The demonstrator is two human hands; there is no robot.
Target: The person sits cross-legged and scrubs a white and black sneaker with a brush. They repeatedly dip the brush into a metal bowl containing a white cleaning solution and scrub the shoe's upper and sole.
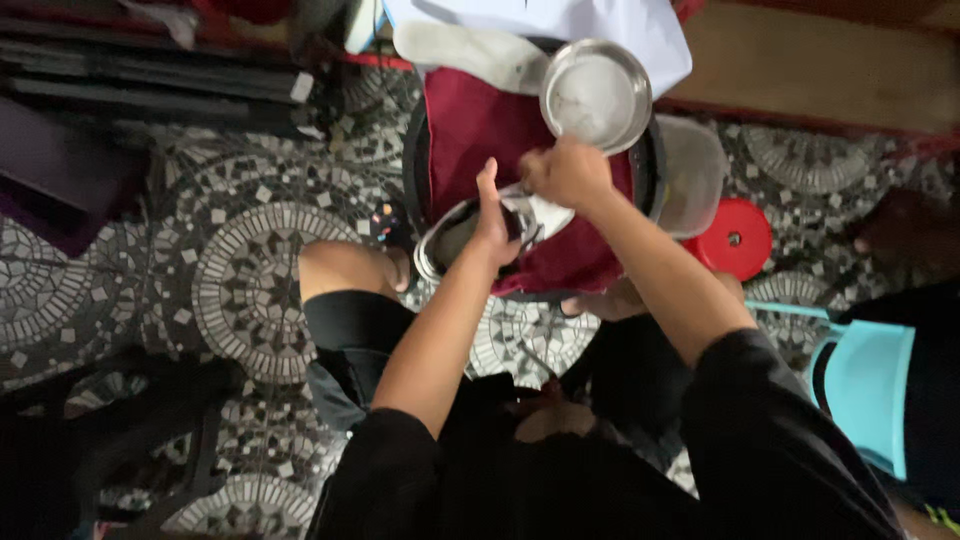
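We are holding a shoe [480,235] between our hands, above a dark red cloth [480,130] that is lying over a tub.

Our left hand [494,222] is gripping the shoe from its 3 o'clock side: the thumb is pointing up toward 12 o'clock and the fingers are curling around the opening, so the grey-white shoe is stretching away from this hand toward 9 o'clock, its rounded end hanging past the cloth's edge.

Our right hand [568,173] is closing into a loose fist at 1 o'clock from the left hand, pressing down on the shoe's upper end. We cannot tell what the fist is pinching, since the knuckles are hiding it.

At 12 o'clock from the right hand, a round metal bowl [597,93] is sitting just beyond the knuckles. Another white shoe [465,52] is lying at 11 o'clock, near the bowl. At 3 o'clock, a clear plastic tub [692,175] is resting beside the cloth, and a red stool [738,238] is standing at 4 o'clock. A teal chair [868,385] is standing at 5 o'clock, well apart. Patterned tiles [240,280] are covering the floor.
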